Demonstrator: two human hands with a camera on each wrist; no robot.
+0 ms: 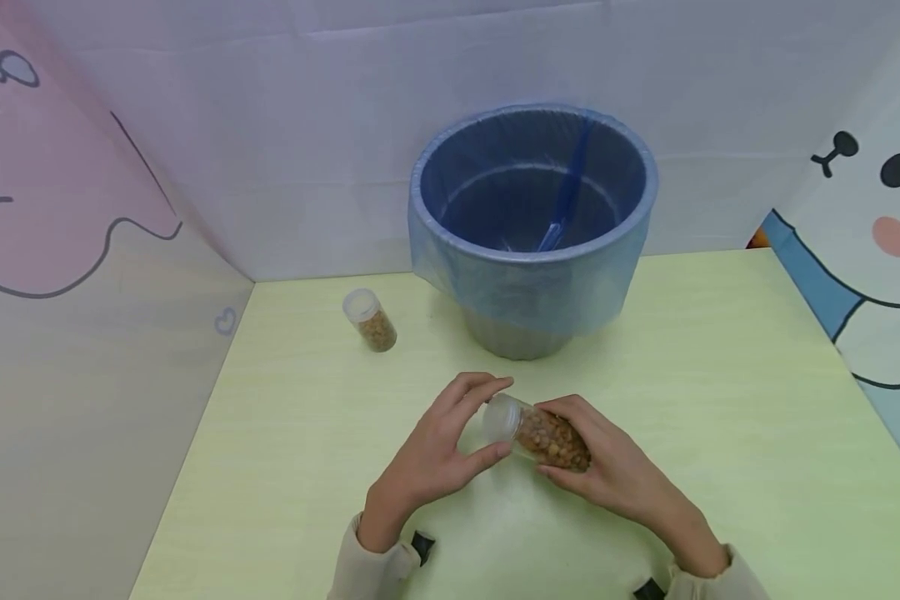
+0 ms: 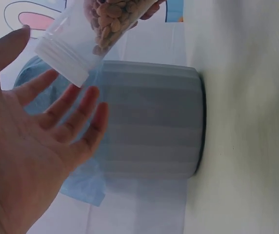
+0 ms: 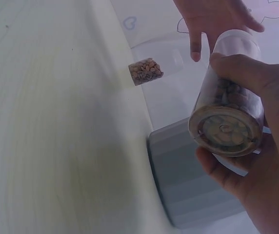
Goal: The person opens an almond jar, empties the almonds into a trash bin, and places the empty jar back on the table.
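Observation:
A clear plastic jar (image 1: 551, 437) of brown, nut-like pieces is held above the table by my right hand (image 1: 618, 471). It is tilted, its white lid pointing left. In the right wrist view the jar's round base (image 3: 226, 130) faces the camera, with thumb and fingers around its side. My left hand (image 1: 438, 442) is beside the lid, fingers spread and thumb apart; in the left wrist view the white lid (image 2: 61, 61) is close to the fingertips, and whether they touch it I cannot tell. A second similar jar (image 1: 375, 325) stands upright at the back left, partly filled.
Behind my hands stands a grey bin (image 1: 517, 337) lined with a blue plastic bag (image 1: 532, 283) folded over its rim. White sheets with cartoon drawings (image 1: 870, 208) enclose the pale yellow-green table (image 1: 285, 467) at the back and sides.

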